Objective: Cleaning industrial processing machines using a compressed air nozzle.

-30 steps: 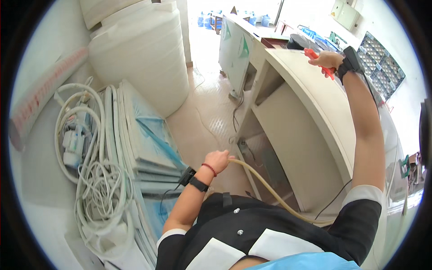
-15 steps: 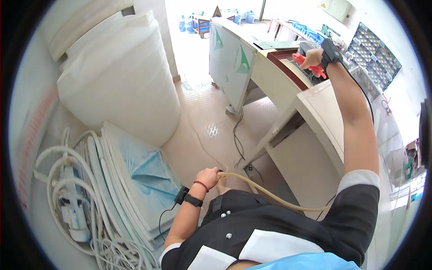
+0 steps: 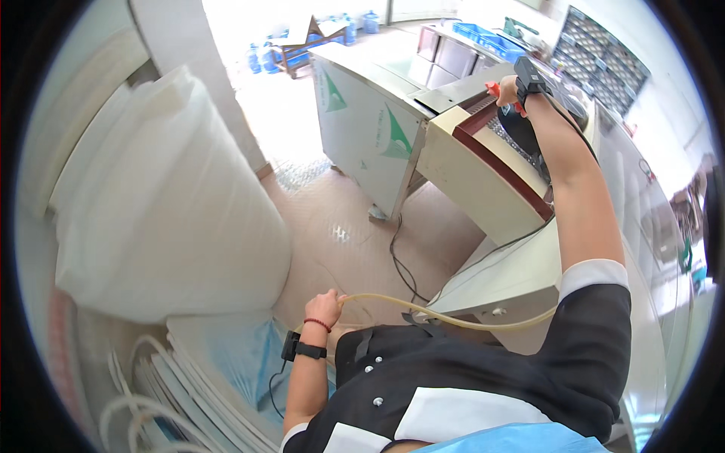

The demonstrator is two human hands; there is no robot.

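My left hand (image 3: pixel 323 308) is closed round a yellowish flexible hose (image 3: pixel 453 322) in front of my waist. From there the hose bows across to the right and passes behind my right sleeve. My right arm reaches far forward, and its hand (image 3: pixel 511 92) is closed on a red hand tool (image 3: pixel 493 88), mostly covered by fingers and wrist, so its exact kind is unclear. Below that hand lies a cream machine (image 3: pixel 472 177) with a dark red-brown rim (image 3: pixel 502 162) round its open top. A dark round part (image 3: pixel 519 130) shows inside, under my wrist.
A large white foam-wrapped roll (image 3: pixel 170 204) stands at left, above stacked white panels (image 3: pixel 204 370) and pale hoses (image 3: pixel 121 408). A metal-clad cabinet (image 3: pixel 355 121) stands ahead. Black cable (image 3: pixel 400 260) trails over the floor. Blue crates (image 3: pixel 483 38) and water bottles (image 3: pixel 268 57) are farther back.
My view has shifted forward and to the right, closer to the cream machine. Both hands keep their hold, with the hose drawn along and the red tool now over the machine's open top.
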